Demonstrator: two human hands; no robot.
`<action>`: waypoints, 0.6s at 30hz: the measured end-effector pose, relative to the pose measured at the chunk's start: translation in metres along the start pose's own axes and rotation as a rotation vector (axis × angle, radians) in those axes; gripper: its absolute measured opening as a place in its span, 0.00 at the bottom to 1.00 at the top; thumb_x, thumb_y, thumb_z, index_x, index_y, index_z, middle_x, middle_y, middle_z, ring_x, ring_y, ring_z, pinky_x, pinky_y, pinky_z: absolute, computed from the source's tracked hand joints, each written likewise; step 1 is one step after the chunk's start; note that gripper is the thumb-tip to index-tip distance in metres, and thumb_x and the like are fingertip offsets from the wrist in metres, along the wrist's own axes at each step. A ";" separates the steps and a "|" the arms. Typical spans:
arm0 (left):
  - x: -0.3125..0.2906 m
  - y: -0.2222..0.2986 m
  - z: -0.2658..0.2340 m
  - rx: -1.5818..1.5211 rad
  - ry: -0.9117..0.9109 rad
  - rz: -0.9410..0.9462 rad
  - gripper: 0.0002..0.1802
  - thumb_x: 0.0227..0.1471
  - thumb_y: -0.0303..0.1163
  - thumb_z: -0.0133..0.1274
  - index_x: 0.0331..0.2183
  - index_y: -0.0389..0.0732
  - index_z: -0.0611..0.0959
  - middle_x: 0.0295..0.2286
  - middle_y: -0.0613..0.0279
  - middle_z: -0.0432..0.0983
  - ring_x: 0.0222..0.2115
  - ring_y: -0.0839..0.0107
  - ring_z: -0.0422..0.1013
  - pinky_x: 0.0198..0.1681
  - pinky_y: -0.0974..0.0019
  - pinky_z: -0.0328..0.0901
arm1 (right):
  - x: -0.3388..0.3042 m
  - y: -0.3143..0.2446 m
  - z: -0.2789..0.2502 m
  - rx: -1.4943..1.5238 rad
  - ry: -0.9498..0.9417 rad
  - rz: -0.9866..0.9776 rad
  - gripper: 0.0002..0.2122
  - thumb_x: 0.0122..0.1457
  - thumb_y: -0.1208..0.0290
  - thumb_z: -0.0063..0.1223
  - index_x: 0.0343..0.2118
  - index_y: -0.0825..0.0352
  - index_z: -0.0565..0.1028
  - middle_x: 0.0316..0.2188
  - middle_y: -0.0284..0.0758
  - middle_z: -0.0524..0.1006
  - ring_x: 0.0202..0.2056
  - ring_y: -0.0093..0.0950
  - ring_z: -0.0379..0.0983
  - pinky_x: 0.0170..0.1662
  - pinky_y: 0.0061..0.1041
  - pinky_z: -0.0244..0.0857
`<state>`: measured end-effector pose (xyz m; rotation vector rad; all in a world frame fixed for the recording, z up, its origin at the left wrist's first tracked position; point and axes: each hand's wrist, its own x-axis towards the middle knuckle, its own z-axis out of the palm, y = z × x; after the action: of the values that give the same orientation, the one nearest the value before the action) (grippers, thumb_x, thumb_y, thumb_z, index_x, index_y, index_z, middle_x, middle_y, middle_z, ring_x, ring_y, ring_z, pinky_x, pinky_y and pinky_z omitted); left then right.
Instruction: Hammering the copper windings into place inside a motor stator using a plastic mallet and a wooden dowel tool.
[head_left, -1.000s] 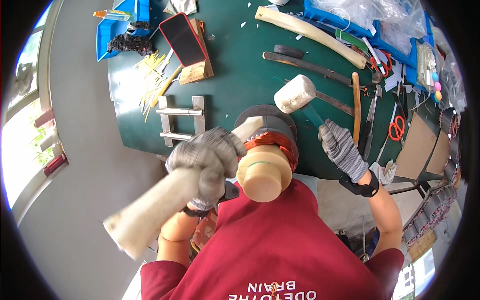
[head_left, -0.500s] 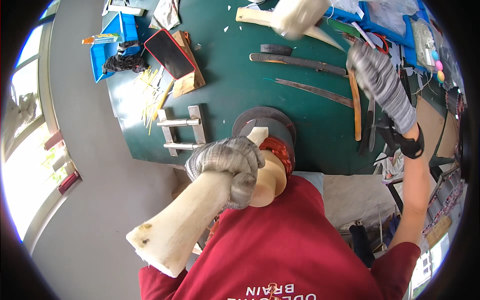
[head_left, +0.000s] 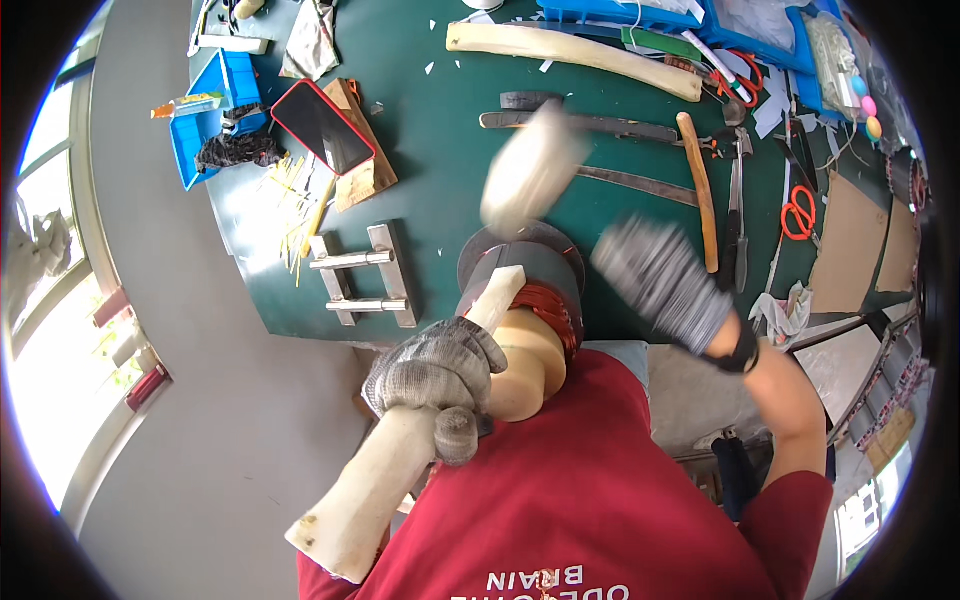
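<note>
My left hand (head_left: 430, 385), in a grey knit glove, is wrapped round the middle of a long pale piece of wood (head_left: 360, 500). The wood flares toward its lower left end; its narrow upper end lies over a dark round stand (head_left: 560, 262) bound with orange-red cord (head_left: 545, 315). Against the cord is a smooth pale yellow rounded piece (head_left: 522, 385). My right hand (head_left: 665, 285), gloved and smeared by motion, is closed on a mallet. The blurred pale mallet head (head_left: 533, 170) hangs above the stand's far edge, and the handle is too blurred to make out.
Left on the green table are a metal frame (head_left: 385, 275), a red-edged phone (head_left: 323, 125) on a wood block and a blue bin (head_left: 195, 120). A curved pale wood piece (head_left: 575, 48), drawknife-like blades (head_left: 640, 185) and orange-handled scissors (head_left: 798, 213) lie far and right.
My right hand and the mallet have swung down and left, from the far right toward the stand. My left hand has shifted slightly down and left with the piece of wood.
</note>
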<state>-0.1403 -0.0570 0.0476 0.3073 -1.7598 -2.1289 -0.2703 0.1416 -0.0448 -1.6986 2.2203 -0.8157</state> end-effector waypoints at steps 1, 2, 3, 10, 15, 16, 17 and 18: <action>0.001 -0.003 -0.002 -0.027 -0.024 0.001 0.23 0.51 0.46 0.53 0.13 0.44 0.67 0.10 0.66 0.65 0.11 0.73 0.62 0.21 0.66 0.64 | -0.009 -0.031 0.017 0.000 -0.044 0.295 0.13 0.58 0.65 0.46 0.40 0.68 0.72 0.33 0.45 0.74 0.32 0.43 0.72 0.35 0.37 0.67; 0.001 -0.004 -0.005 -0.047 -0.048 -0.002 0.23 0.51 0.45 0.54 0.13 0.44 0.68 0.10 0.66 0.65 0.11 0.73 0.62 0.21 0.66 0.64 | -0.007 -0.037 0.010 0.416 -0.209 0.594 0.12 0.56 0.64 0.49 0.36 0.69 0.73 0.36 0.49 0.73 0.40 0.44 0.69 0.44 0.40 0.62; 0.004 -0.005 -0.005 -0.054 -0.070 0.002 0.23 0.51 0.45 0.54 0.13 0.44 0.68 0.10 0.66 0.65 0.12 0.73 0.62 0.22 0.66 0.65 | -0.021 -0.025 0.015 0.361 -0.240 0.497 0.13 0.56 0.64 0.50 0.36 0.69 0.73 0.36 0.49 0.73 0.40 0.45 0.69 0.43 0.40 0.63; 0.026 0.005 0.016 0.038 -0.303 -0.078 0.23 0.50 0.44 0.55 0.12 0.44 0.68 0.11 0.67 0.66 0.12 0.72 0.62 0.23 0.66 0.66 | -0.021 0.013 -0.032 0.649 0.145 1.080 0.11 0.57 0.65 0.48 0.33 0.69 0.72 0.25 0.41 0.73 0.25 0.39 0.70 0.30 0.36 0.65; 0.020 -0.001 0.020 -0.067 -0.324 -0.065 0.23 0.50 0.44 0.55 0.12 0.44 0.68 0.11 0.67 0.66 0.12 0.72 0.62 0.23 0.66 0.66 | -0.061 -0.045 0.026 0.259 0.003 0.598 0.15 0.53 0.60 0.53 0.31 0.71 0.73 0.29 0.48 0.73 0.32 0.44 0.71 0.33 0.38 0.66; 0.020 -0.002 0.020 -0.075 -0.323 -0.056 0.23 0.50 0.44 0.55 0.12 0.44 0.68 0.11 0.67 0.66 0.12 0.72 0.62 0.23 0.66 0.66 | -0.067 -0.034 0.021 0.385 -0.062 0.667 0.17 0.52 0.59 0.55 0.31 0.72 0.73 0.29 0.50 0.74 0.32 0.44 0.72 0.33 0.38 0.67; 0.024 -0.005 0.019 -0.081 -0.332 -0.054 0.23 0.50 0.44 0.55 0.12 0.44 0.68 0.11 0.67 0.66 0.12 0.72 0.62 0.23 0.66 0.66 | -0.071 -0.024 0.012 0.314 -0.071 0.682 0.18 0.52 0.58 0.55 0.31 0.74 0.74 0.27 0.48 0.76 0.27 0.43 0.73 0.32 0.35 0.68; 0.023 0.002 0.020 -0.071 -0.329 -0.063 0.23 0.50 0.44 0.55 0.12 0.44 0.68 0.11 0.67 0.66 0.12 0.72 0.62 0.23 0.66 0.66 | -0.072 -0.013 0.004 0.124 0.044 0.389 0.17 0.52 0.60 0.56 0.34 0.72 0.73 0.23 0.45 0.76 0.25 0.42 0.73 0.29 0.35 0.68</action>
<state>-0.1690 -0.0485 0.0550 -0.0090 -1.8602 -2.3911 -0.2360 0.2066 -0.0512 -1.1495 2.3636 -0.8728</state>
